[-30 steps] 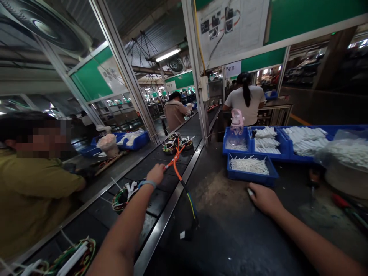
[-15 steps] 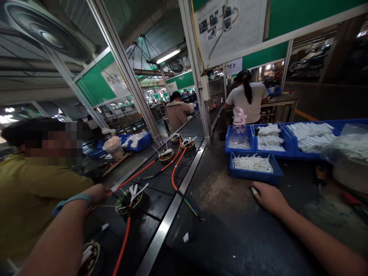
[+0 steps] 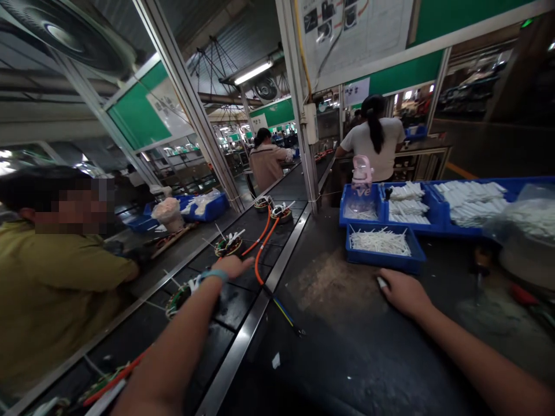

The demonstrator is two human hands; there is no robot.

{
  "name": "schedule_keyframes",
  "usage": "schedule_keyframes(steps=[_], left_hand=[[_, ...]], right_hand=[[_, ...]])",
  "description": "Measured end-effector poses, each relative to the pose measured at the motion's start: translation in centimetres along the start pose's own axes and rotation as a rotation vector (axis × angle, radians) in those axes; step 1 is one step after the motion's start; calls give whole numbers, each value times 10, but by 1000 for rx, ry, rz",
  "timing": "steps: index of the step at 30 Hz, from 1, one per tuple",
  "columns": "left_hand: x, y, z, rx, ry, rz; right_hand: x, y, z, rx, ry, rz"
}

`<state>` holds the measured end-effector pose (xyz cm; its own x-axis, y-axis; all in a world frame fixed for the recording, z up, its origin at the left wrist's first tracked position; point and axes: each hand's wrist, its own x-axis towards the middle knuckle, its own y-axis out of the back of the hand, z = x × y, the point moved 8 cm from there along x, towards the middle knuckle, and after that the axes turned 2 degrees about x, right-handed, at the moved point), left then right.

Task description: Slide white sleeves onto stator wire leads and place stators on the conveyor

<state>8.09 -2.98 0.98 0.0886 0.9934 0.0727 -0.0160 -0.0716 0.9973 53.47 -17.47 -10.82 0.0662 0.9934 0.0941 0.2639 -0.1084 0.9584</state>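
Note:
My left hand (image 3: 234, 266), with a teal band at the wrist, reaches over the conveyor. One digit stretches to the right; the other fingers are mostly hidden. Just beyond it lies a wound motor stator (image 3: 228, 245) with white sleeves and an orange cable (image 3: 255, 240). Partly behind my left forearm is another stator (image 3: 176, 301). On the dark worktop rests my right hand (image 3: 403, 293), fingers curled, with a small white piece (image 3: 381, 282) at the fingertips. That hand is just in front of a small blue bin (image 3: 384, 260) of thin white sleeves.
Larger blue bins (image 3: 462, 230) hold white tubes along the right side. A metal rail (image 3: 255, 323) edges the conveyor, with a cable end (image 3: 299, 331) hanging over it. A co-worker in a yellow-green top (image 3: 60, 266) sits at left. Further stators (image 3: 281, 214) lie ahead.
My left hand has moved right and forward across the conveyor, away from the orange cable it held at the left. The stators there have shifted. My right hand stays nearly still.

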Motion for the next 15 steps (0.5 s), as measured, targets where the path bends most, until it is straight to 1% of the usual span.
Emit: schedule_keyframes(steps=[1, 2, 3, 4, 5, 6, 7, 8, 11, 13, 14, 15], left_hand=[[3, -23, 15, -37, 17, -68], [4, -41, 28, -74, 35, -112], [2, -55, 39, -112, 50, -138], [-1, -64, 46, -158, 58, -149], [-5, -67, 49, -206, 59, -146], [-11, -65, 50, -257, 52, -134], [-17, -59, 49, -307, 34, -115], [-24, -49, 47, -353, 10, -93], [-46, -8, 46, -440, -91, -38], [-67, 16, 59, -470, -187, -28], [-79, 25, 70, -488, -239, -35], [-93, 31, 84, -521, -307, -57]], right_hand=[[0, 0, 0, 10, 1, 1], [0, 1, -1, 21, 5, 3], [0, 1, -2, 33, 9, 6], [0, 1, -3, 43, 11, 6], [0, 2, -4, 51, 10, 6], [0, 2, -4, 58, 7, 4], [0, 2, -4, 64, 4, 3], [0, 3, -3, 71, 0, 1], [1, 5, 1, 105, -12, -3], [0, 7, -2, 143, -22, -4], [-3, 8, -8, 163, -27, -3], [-7, 8, -19, 170, -23, 1]])
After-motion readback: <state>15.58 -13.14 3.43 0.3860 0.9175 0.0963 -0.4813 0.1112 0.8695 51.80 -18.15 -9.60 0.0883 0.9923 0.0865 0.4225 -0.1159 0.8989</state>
